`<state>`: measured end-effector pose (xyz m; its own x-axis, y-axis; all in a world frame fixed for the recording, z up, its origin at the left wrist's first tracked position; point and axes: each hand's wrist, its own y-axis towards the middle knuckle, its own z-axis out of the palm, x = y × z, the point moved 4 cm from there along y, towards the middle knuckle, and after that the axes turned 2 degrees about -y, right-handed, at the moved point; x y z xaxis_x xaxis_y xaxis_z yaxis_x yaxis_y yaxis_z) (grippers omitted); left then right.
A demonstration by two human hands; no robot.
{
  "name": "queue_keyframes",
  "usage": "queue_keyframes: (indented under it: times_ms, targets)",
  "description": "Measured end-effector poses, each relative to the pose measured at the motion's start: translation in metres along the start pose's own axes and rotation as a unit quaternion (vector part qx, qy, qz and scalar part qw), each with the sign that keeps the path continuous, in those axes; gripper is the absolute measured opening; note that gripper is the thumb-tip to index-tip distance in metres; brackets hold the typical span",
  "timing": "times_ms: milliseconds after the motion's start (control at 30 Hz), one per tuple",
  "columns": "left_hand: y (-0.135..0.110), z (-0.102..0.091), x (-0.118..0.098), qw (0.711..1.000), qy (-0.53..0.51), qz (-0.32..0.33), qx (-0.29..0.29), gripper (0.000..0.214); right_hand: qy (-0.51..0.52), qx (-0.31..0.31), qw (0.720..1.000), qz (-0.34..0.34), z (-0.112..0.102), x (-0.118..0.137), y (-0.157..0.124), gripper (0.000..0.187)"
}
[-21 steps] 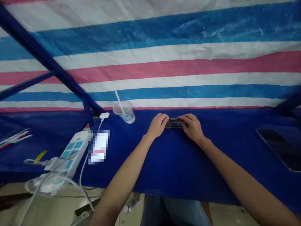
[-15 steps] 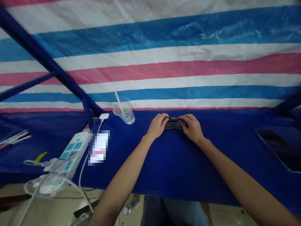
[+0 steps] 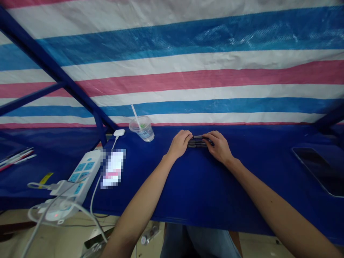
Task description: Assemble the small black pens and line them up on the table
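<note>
On the far edge of the blue-covered table (image 3: pixel 204 195), a small bundle of dark slim rods (image 3: pixel 199 142) lies flat and crosswise to the person, possibly pens, though the detail is too small to confirm. It sits between the hands, roughly centred in front of the body. Left hand (image 3: pixel 179 144) is closed over the bundle's left end, right hand (image 3: pixel 219 147) closed over its right end; both grip it, with fingers curled down and inward. Likely reason for the two-ended hold: it keeps the loose rods squared and parallel, with the table taking the weight. Forearms (image 3: pixel 139 193) angle in from the near edge, so the work stays centred and away from the clutter. Left of the hands stand a plastic cup with a straw (image 3: pixel 142 130) and a white charger (image 3: pixel 119 133), whose cable runs down past a pixelated white item (image 3: pixel 113 168). Further left, a white power strip (image 3: pixel 82 172) sits at the table edge with plugs and cables trailing over it, and a few pens (image 3: pixel 16 157) lie beyond. A dark phone or tablet (image 3: pixel 317 171) lies off to the right, well apart from the hands. Behind everything hangs a striped tarp (image 3: pixel 172 86) on a blue steel frame (image 3: pixel 51 68).
</note>
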<state>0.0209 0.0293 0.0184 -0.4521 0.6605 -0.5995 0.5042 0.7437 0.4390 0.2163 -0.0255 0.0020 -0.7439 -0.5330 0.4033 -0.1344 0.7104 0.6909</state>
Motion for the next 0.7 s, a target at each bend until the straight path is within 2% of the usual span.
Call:
queue_keyframes:
  times_ms: [100,233,367,533,700]
  targets:
    - [0.0002,-0.0003,-0.0011,1.0,-0.005,0.01,-0.001,0.026,-0.004,0.001,1.0,-0.002,-0.0004,0.0003,0.0004,0.018]
    - [-0.0011,0.0005,-0.0014,1.0,-0.018,0.002,-0.005,0.014,-0.005,-0.005,1.0,0.011,-0.0015,-0.0011,0.0007,0.017]
    - [-0.0013,0.0015,0.0,1.0,-0.003,0.002,-0.004,0.011,-0.006,-0.006,1.0,0.016,-0.0022,-0.0006,0.0008,0.017]
    - [-0.0002,0.0008,-0.0011,1.0,0.0,0.015,-0.001,0.023,-0.013,0.001,1.0,0.007,-0.0015,0.0001,0.0006,0.017]
    - [-0.001,0.0012,0.0003,1.0,-0.019,0.0,-0.003,0.013,-0.007,-0.007,1.0,0.017,-0.0019,-0.0016,0.0002,0.017]
